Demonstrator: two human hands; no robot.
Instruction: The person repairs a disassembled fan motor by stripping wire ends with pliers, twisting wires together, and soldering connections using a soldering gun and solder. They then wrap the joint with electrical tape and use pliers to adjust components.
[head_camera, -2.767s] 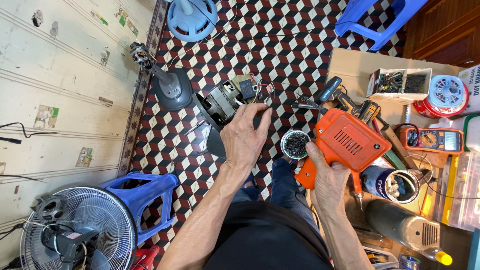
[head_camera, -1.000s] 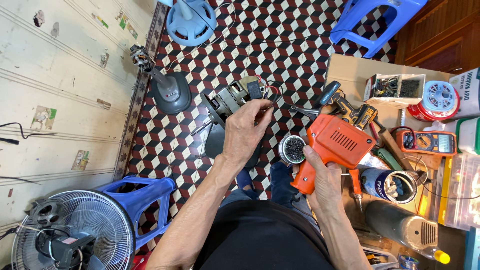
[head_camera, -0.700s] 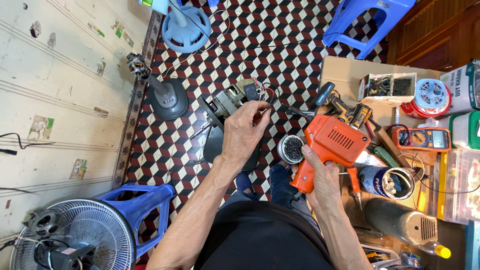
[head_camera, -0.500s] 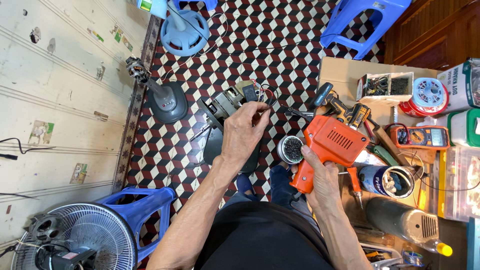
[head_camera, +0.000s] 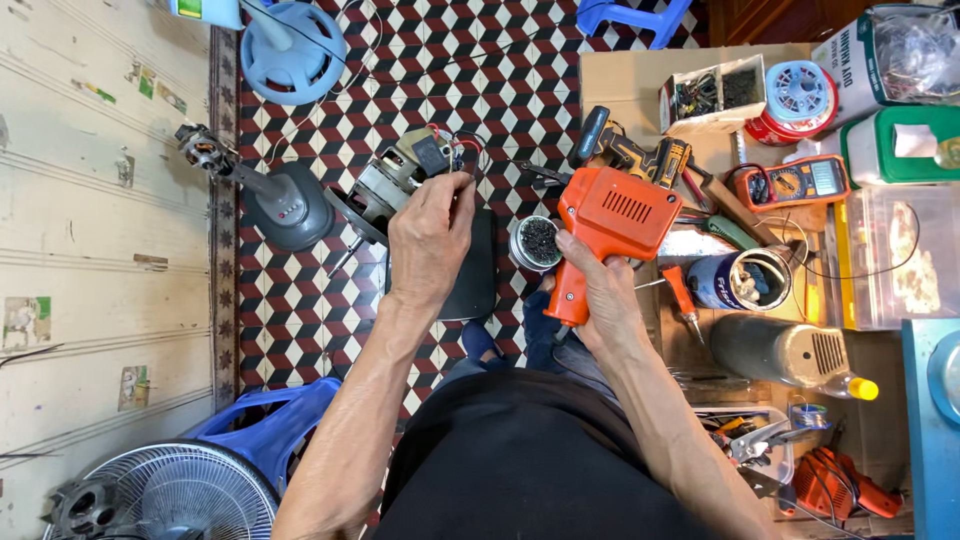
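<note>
Brightness: the scene is evenly and brightly lit, as by soft daylight; no single source can be made out.
Shadows: only faint, short shadows are cast beneath the left hand (head_camera: 428, 243) and the orange soldering gun (head_camera: 600, 228).
Glare: mild sheen is seen on the clear plastic box (head_camera: 893, 257) at the right edge.
Focus: the centre is rendered sharply; the patterned floor tiles (head_camera: 300, 290) are crisp.
Distortion: wide-angle bending is noticed along the left edge, where the wall's lines curve.
Blur: no motion blur is seen.
</note>
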